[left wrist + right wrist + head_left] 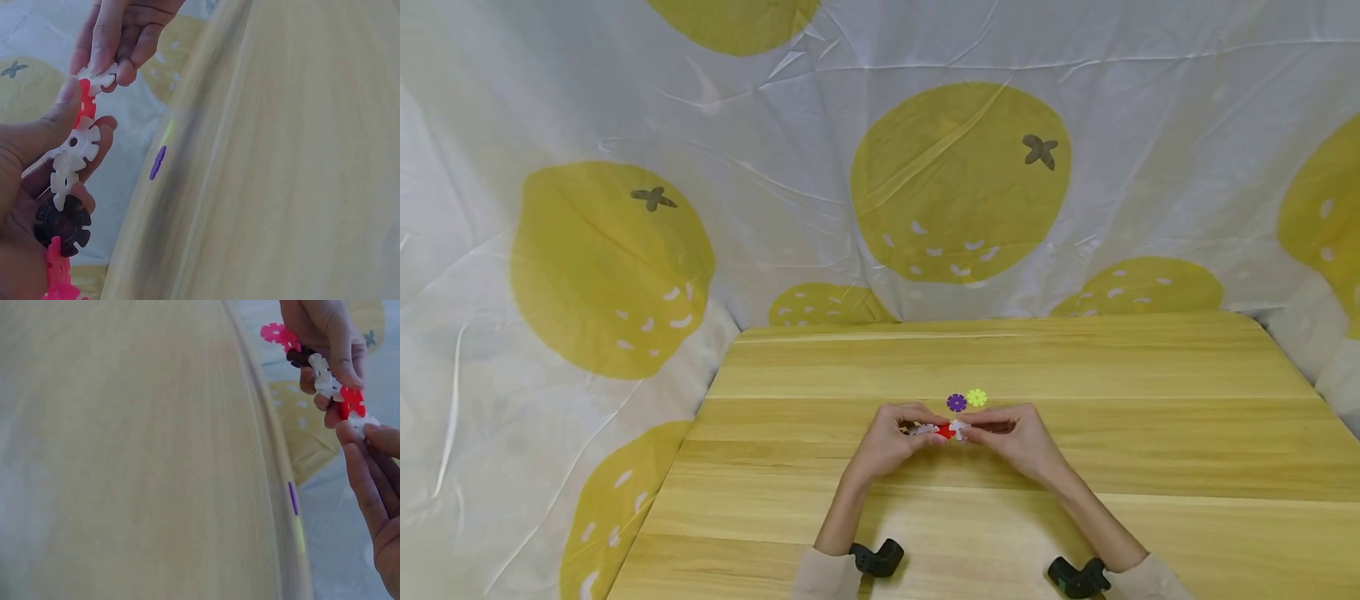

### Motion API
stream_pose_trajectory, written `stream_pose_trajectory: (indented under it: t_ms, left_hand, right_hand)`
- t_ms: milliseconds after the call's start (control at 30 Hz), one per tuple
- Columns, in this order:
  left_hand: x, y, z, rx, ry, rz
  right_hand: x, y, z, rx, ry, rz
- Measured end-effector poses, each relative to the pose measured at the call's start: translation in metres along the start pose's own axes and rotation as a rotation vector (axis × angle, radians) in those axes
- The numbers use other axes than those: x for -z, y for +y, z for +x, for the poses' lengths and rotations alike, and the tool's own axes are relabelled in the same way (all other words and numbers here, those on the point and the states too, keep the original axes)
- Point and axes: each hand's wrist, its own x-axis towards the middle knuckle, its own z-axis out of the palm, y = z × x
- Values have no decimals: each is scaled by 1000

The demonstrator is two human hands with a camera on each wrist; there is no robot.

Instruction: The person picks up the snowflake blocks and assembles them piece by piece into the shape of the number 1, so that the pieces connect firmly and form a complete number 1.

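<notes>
My left hand (886,440) grips a chain of notched plastic snowflake discs, its thumb beside the red disc (86,106). Below the red one in the left wrist view come white discs (78,147), a black disc (62,226) and pink discs (58,265) at the tail. Between thumb and fingers, my right hand (1021,440) pinches a white disc (105,77) against the red disc's free edge. How deep the two notches sit in each other cannot be told. Part of the chain is hidden by the left fingers.
Just beyond the hands, a purple disc (957,402) and a yellow-green disc (976,397) lie side by side on the wooden table (760,492). A white curtain (790,192) printed with yellow fruit hangs behind the table. Black devices (880,558) are worn at both wrists.
</notes>
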Motion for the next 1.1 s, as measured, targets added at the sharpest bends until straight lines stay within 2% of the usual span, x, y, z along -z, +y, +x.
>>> stream_pose_trajectory:
  t_ms: [100, 333, 467, 767, 900, 1100]
  left_hand:
    - [0, -1, 0, 9, -7, 0]
    - [0, -2, 0, 39, -1, 39]
    - [0, -3, 0, 53, -9, 44]
    - [2, -2, 0, 37, -23, 46]
    - [2, 2, 1, 28, -8, 65]
    - [-3, 7, 2, -28, 43, 107]
  right_hand:
    - [-1, 0, 0, -2, 9, -31]
    - [1, 5, 1, -40, -8, 6]
    - [3, 6, 1, -20, -22, 4]
    - [4, 2, 2, -21, 12, 78]
    - [3, 2, 2, -34, 29, 83]
    - [0, 1, 1, -58, 48, 115]
